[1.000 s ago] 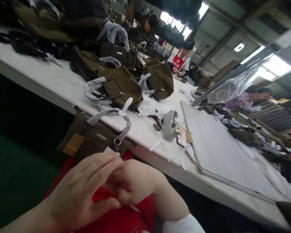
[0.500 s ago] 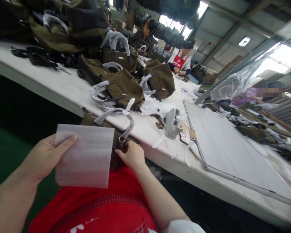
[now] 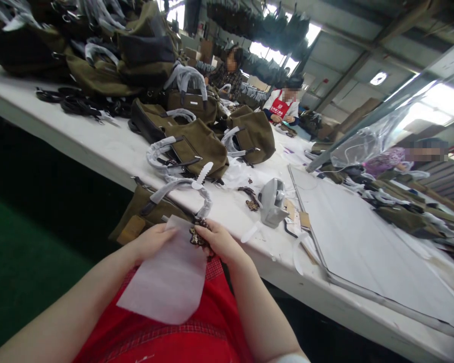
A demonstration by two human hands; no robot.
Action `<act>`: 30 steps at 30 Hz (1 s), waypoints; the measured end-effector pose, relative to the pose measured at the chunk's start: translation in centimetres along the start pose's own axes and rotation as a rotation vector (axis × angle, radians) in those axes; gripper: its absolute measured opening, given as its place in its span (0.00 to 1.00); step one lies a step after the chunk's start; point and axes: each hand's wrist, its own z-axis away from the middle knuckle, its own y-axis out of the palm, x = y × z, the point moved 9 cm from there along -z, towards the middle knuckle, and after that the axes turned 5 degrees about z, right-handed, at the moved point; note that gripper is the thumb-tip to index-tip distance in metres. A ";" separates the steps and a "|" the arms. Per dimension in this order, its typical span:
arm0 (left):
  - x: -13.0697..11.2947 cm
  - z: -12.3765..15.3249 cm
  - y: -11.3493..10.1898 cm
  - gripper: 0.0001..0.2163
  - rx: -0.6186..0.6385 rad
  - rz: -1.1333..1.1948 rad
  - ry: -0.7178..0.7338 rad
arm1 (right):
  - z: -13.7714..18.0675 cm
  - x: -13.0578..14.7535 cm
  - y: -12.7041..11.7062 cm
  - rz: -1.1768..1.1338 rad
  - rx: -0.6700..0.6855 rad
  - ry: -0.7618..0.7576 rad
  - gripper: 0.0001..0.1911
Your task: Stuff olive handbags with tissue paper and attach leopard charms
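My left hand [image 3: 151, 242] is closed on the top edge of a translucent white foam sheet [image 3: 166, 282], which hangs down in front of my red apron. At the sheet's upper right corner, my right hand [image 3: 219, 242] pinches a dark, gold-specked bag charm [image 3: 199, 235]. The charm hangs by the wrapped handle [image 3: 204, 201] of an olive handbag [image 3: 136, 212] at the table's front edge. A tan tag [image 3: 131, 230] shows on the bag's left side. The lower part of the bag is hidden behind my hands and the sheet.
Olive handbags [image 3: 208, 146] with wrapped handles crowd the white table [image 3: 98, 136]. Black straps [image 3: 71, 101] lie at left. A grey tape dispenser [image 3: 272, 201] stands right of another charm [image 3: 251, 201]. A framed white board [image 3: 363, 227] lies further right. Co-workers [image 3: 283, 106] are at the back.
My left hand has carried the foam sheet rightwards to the charm, and the sheet has tilted. My right hand has raised the charm a little, and the tan tag has come into sight.
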 end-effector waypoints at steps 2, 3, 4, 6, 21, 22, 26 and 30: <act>0.3 -0.7 1.4 0.22 -0.007 0.162 -0.009 | 0.1 0.2 0.0 0.188 -0.051 -0.013 0.10; 0.5 -0.9 1.9 0.21 -0.004 0.215 -0.015 | 0.2 0.3 -0.1 0.305 -0.099 -0.036 0.09; 0.7 -1.0 2.3 0.20 0.007 0.252 -0.024 | 0.2 0.3 -0.1 0.414 -0.152 -0.061 0.07; 1.2 -1.1 2.6 0.20 0.021 0.283 -0.048 | 0.4 -0.3 -0.1 0.557 -0.240 -0.082 0.07; 0.3 -2.0 2.4 0.18 -0.063 -0.163 0.156 | 3.3 -4.1 0.1 0.589 -0.316 0.028 0.13; 0.4 -2.1 2.3 0.18 -0.062 -0.137 0.145 | 3.5 -4.4 0.3 0.607 -0.297 0.041 0.14; 1.0 -2.1 2.2 0.21 -0.078 -0.061 0.088 | 3.5 -4.9 2.5 0.636 -0.168 0.039 0.15; 0.9 -1.8 2.7 0.20 -0.077 -0.010 0.086 | 3.2 -5.1 4.1 0.647 -0.094 0.044 0.16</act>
